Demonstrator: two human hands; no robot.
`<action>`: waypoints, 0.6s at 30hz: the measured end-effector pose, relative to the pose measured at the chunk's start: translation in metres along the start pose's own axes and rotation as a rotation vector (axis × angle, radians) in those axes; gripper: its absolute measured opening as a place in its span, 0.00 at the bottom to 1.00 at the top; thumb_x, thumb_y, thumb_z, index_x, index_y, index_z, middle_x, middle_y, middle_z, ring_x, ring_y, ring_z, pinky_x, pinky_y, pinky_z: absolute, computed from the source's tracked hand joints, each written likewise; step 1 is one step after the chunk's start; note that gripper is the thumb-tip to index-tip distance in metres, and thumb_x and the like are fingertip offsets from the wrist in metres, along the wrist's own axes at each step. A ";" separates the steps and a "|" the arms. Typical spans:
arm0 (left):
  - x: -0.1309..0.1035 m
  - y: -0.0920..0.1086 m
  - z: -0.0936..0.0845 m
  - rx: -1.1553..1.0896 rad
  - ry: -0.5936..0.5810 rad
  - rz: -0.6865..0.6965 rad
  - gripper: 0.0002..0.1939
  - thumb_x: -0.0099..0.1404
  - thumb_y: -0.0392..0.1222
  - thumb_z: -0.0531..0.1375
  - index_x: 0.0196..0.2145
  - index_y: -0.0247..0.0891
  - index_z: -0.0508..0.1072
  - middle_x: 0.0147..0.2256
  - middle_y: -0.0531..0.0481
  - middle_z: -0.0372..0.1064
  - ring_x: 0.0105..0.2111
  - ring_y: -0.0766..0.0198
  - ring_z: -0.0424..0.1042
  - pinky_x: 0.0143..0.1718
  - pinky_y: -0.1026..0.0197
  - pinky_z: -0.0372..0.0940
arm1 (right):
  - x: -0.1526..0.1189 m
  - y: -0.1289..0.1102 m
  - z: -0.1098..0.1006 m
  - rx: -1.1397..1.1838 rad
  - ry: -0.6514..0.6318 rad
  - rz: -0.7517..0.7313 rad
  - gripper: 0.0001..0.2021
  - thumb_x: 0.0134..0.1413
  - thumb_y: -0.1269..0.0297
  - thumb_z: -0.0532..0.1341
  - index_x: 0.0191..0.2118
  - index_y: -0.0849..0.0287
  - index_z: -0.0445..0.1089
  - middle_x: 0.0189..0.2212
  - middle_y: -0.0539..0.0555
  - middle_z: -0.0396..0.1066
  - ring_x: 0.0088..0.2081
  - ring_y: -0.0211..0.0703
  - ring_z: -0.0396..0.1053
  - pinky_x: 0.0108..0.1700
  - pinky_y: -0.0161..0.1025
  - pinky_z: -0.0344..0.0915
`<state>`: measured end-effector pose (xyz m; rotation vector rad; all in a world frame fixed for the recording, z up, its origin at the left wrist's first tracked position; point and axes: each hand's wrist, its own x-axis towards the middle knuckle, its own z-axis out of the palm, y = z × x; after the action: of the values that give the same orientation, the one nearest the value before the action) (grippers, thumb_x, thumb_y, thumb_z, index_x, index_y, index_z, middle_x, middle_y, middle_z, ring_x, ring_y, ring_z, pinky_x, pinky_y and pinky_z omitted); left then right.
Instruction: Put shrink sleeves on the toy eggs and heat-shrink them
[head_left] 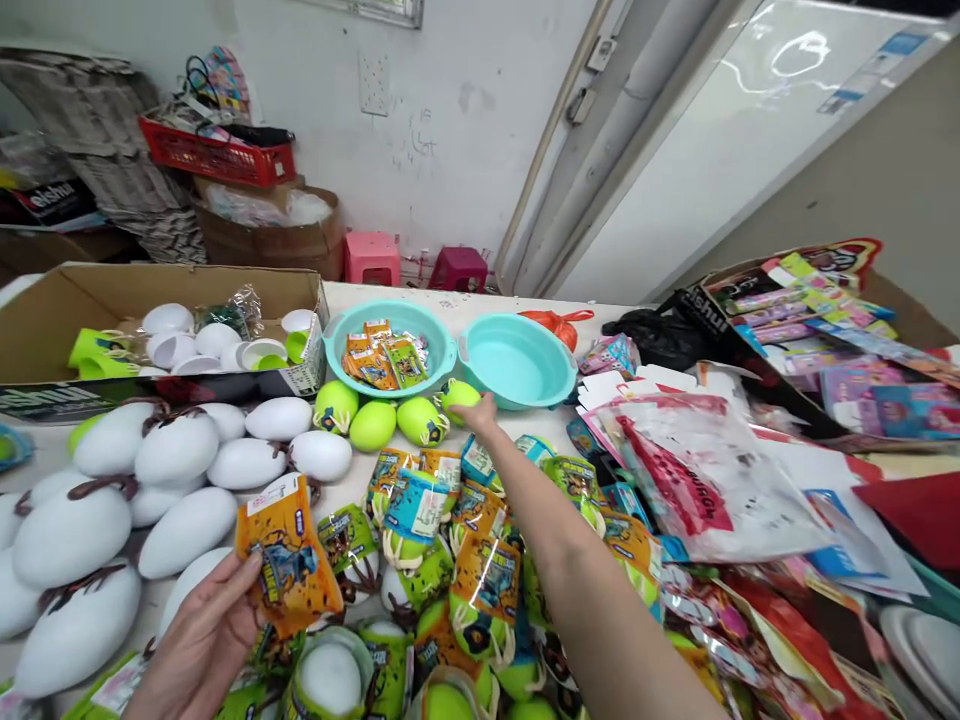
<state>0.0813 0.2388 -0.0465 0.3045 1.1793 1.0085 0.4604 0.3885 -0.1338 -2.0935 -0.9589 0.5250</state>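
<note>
Pinched between the thumb and fingers of my left hand (pixel 214 625) is an orange printed packet (pixel 289 555) with a white label at its top. My right arm reaches forward, and my right hand (pixel 480 412) is closed on a lime-green egg (pixel 457 395) at the end of a short row, just in front of the turquoise basins. Beside it in the row sit more green eggs (pixel 422 421). Under and around my right arm lies a heap of eggs wrapped in orange, green and blue printed sleeves (pixel 484 580). White eggs (pixel 176 450) with brown strands are piled at the left.
One turquoise basin (pixel 337 350) holds small packets; a second turquoise basin (pixel 517 360) stands beside it. A cardboard box (pixel 150 275) with egg shells is at the back left. Plastic bags (pixel 697 470) and packaging crowd the right side. Two stools (pixel 373 258) stand by the wall.
</note>
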 end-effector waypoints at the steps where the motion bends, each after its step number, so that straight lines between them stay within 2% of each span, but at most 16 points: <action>1: 0.002 0.000 0.000 -0.002 0.002 0.015 0.21 0.48 0.36 0.71 0.41 0.41 0.77 0.40 0.48 0.79 0.33 0.55 0.79 0.26 0.63 0.74 | -0.006 -0.001 -0.013 -0.020 -0.002 0.029 0.41 0.26 0.59 0.71 0.51 0.70 0.61 0.47 0.68 0.63 0.46 0.58 0.65 0.47 0.51 0.64; 3: 0.003 0.000 0.003 0.000 -0.012 0.042 0.20 0.48 0.35 0.71 0.41 0.40 0.77 0.39 0.48 0.79 0.34 0.56 0.78 0.27 0.64 0.74 | -0.027 -0.007 -0.048 -0.044 -0.049 0.032 0.43 0.24 0.59 0.72 0.52 0.66 0.60 0.50 0.66 0.61 0.48 0.58 0.63 0.50 0.50 0.63; 5: -0.001 0.001 0.011 0.018 -0.039 0.040 0.16 0.48 0.34 0.71 0.37 0.38 0.78 0.37 0.48 0.80 0.33 0.58 0.78 0.26 0.66 0.72 | -0.060 -0.016 -0.094 0.011 -0.200 -0.026 0.43 0.27 0.57 0.72 0.54 0.61 0.59 0.50 0.61 0.62 0.48 0.55 0.64 0.50 0.48 0.63; 7: -0.012 0.002 0.021 0.067 -0.105 -0.004 0.12 0.50 0.35 0.70 0.35 0.37 0.79 0.37 0.48 0.80 0.34 0.59 0.78 0.27 0.67 0.70 | -0.103 -0.021 -0.142 0.176 -0.458 -0.043 0.41 0.33 0.57 0.71 0.56 0.57 0.57 0.48 0.57 0.64 0.46 0.51 0.66 0.48 0.46 0.65; 10: -0.038 0.002 0.035 0.212 -0.286 -0.114 0.14 0.54 0.38 0.68 0.40 0.36 0.78 0.40 0.46 0.79 0.37 0.59 0.77 0.33 0.65 0.69 | -0.176 -0.020 -0.197 0.375 -0.826 0.034 0.41 0.33 0.59 0.72 0.56 0.54 0.57 0.49 0.55 0.65 0.45 0.49 0.68 0.44 0.42 0.67; 12: -0.059 -0.002 0.038 0.327 -0.428 -0.204 0.17 0.55 0.39 0.67 0.44 0.37 0.77 0.42 0.45 0.78 0.36 0.60 0.76 0.33 0.65 0.68 | -0.225 -0.015 -0.213 0.467 -1.064 0.155 0.40 0.29 0.60 0.73 0.53 0.55 0.61 0.46 0.54 0.68 0.44 0.50 0.69 0.41 0.40 0.68; 14: -0.079 -0.008 0.035 0.413 -0.530 -0.308 0.17 0.57 0.39 0.66 0.46 0.37 0.77 0.41 0.45 0.78 0.35 0.63 0.75 0.33 0.66 0.67 | -0.276 -0.009 -0.213 0.574 -1.269 0.307 0.36 0.29 0.60 0.73 0.50 0.57 0.65 0.44 0.54 0.71 0.45 0.52 0.69 0.42 0.41 0.67; 15: -0.089 -0.012 0.032 0.441 -0.565 -0.364 0.17 0.57 0.39 0.66 0.46 0.37 0.77 0.41 0.45 0.78 0.34 0.64 0.75 0.33 0.66 0.67 | -0.301 -0.007 -0.209 0.636 -1.328 0.392 0.35 0.29 0.60 0.73 0.50 0.58 0.66 0.43 0.54 0.71 0.45 0.53 0.69 0.44 0.42 0.67; 16: -0.099 -0.015 0.028 0.459 -0.592 -0.414 0.17 0.58 0.39 0.66 0.46 0.36 0.77 0.40 0.45 0.78 0.34 0.64 0.75 0.35 0.66 0.67 | -0.326 -0.006 -0.204 0.706 -1.341 0.476 0.34 0.30 0.59 0.73 0.49 0.57 0.67 0.44 0.55 0.72 0.46 0.53 0.69 0.46 0.43 0.67; 18: -0.117 -0.018 0.019 0.472 -0.626 -0.482 0.16 0.58 0.40 0.66 0.45 0.35 0.77 0.39 0.44 0.78 0.36 0.62 0.75 0.39 0.63 0.67 | -0.371 -0.006 -0.194 0.855 -1.268 0.622 0.34 0.32 0.57 0.73 0.50 0.57 0.67 0.45 0.56 0.72 0.48 0.53 0.69 0.50 0.46 0.65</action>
<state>0.1034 0.1426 0.0214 0.6214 0.8331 0.1680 0.3432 0.0137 0.0112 -1.0601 -0.4348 2.2559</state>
